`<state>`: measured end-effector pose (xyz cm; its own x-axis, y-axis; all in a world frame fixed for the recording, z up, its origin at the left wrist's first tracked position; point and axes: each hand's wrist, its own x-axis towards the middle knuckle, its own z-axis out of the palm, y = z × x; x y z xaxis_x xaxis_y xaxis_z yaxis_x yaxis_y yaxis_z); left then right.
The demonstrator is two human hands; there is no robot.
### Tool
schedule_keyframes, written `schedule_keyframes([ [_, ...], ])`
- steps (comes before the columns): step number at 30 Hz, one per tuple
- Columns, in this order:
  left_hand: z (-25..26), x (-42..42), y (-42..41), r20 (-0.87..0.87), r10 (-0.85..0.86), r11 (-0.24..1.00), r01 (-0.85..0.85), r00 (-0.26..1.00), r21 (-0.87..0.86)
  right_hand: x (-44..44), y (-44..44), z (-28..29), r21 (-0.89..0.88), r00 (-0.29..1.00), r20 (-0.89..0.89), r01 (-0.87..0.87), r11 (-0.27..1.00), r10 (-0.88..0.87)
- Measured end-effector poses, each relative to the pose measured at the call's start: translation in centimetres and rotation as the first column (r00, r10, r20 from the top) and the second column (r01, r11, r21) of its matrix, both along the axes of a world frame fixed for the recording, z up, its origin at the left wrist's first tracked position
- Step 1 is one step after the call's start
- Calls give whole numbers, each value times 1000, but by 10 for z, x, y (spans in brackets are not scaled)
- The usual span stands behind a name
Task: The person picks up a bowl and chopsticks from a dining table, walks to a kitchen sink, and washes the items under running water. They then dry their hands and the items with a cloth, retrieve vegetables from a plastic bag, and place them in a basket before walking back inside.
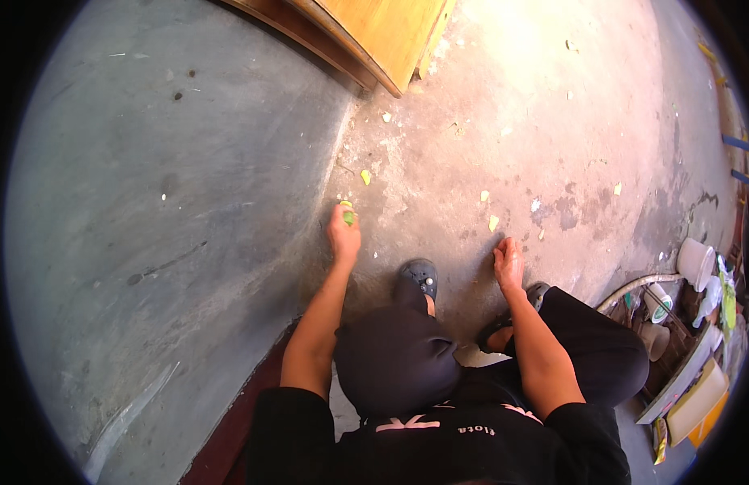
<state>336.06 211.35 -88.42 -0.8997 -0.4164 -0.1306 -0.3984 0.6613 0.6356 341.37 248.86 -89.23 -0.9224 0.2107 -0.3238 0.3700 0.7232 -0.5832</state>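
My left hand (344,237) is low over the concrete floor, beside the foot of a grey wall. Its fingers are closed around small green and yellow scraps (348,217), which look like leaf pieces. Just past it lies a yellow-green scrap (366,177). My right hand (509,267) reaches down near the floor with fingers bent close together; whether anything is between the fingertips is hidden. Ahead of that hand are a pale yellow scrap (493,223) and a smaller one (484,196).
More scraps dot the floor, including one (386,116) near a wooden furniture piece (380,36) at the top. The grey wall (168,242) borders the left. At the right are a white tub (695,264), a paper cup (658,303), boards (683,376) and a hose (638,284).
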Motion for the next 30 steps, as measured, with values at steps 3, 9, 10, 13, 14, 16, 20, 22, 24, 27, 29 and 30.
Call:
schedule_keyframes([
  [3,-2,-21,-11,92,220,964,-202,971,-172,-10,-4,-15,-227,980,16,196,954,-198],
  [9,-21,-22,-22,118,92,963,-58,989,-262,-50,-16,-17,-82,997,-64,46,996,-51],
  [10,-22,-24,-19,142,79,984,-54,987,-168,-49,-18,-16,-79,995,-79,58,995,-64],
  [13,-15,-40,-4,113,27,998,-33,993,51,-52,-21,-13,-76,998,-48,38,996,-41],
  [14,-10,-50,3,66,13,996,-19,998,89,-53,-21,-12,-108,1000,1,18,994,-18],
  [16,-6,-71,11,77,14,994,-23,997,108,-64,-22,-7,-164,1000,-19,-25,986,22],
  [20,-12,-81,10,128,-43,998,49,991,-50,-111,-33,20,-283,999,50,10,959,5],
  [22,-14,-83,9,14,-156,984,156,988,-86,-112,-21,1,-159,984,-70,-171,972,161],
  [24,-13,-90,10,66,-147,989,146,987,24,-110,-21,-8,-76,961,-137,-251,965,239],
  [27,3,-124,23,88,-118,979,101,989,175,-109,-23,-4,-41,939,-110,-332,942,326],
  [29,0,-160,30,5,-104,967,100,995,233,-109,-25,-14,-131,961,-112,-265,955,251],
  [30,-1,-175,34,-29,-117,977,121,993,177,-116,-26,-19,-197,976,-91,-211,957,197],
])
